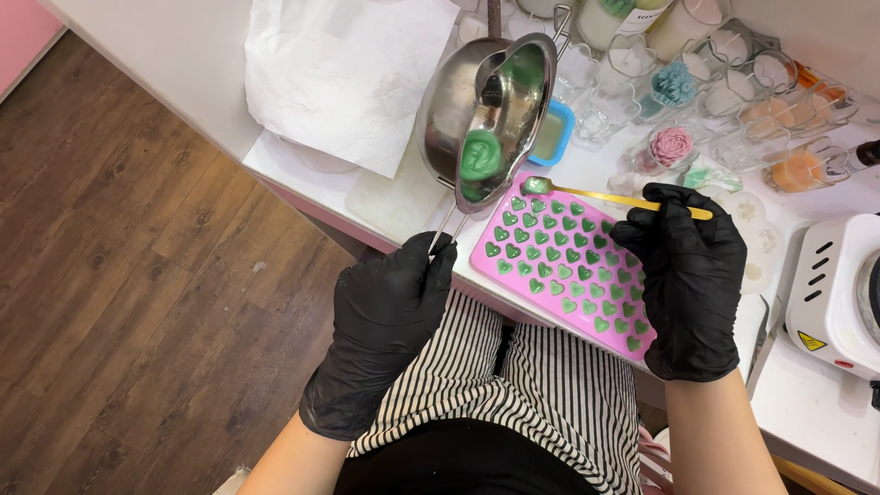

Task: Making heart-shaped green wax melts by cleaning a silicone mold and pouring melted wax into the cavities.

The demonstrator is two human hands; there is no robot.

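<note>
Two gloved hands at work. Left hand (390, 307), grip closed on the wire handle of a steel melting pot (486, 115), holds it tilted over the far end of the pink heart mould (566, 266) so green wax gathers at the spout. Right hand (686, 275) pinches a gold spoon (605, 195), bowl under the spout. Mould lies on the tabletop (807, 412), cavities mostly filled green.

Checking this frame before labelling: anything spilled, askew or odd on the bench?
Nothing spilled. The pot is tipped steeply in the left hand, green wax sitting near its lip. The pink mould overhangs the table edge toward the lap. The right hand holds a gold spoon over it.
</note>
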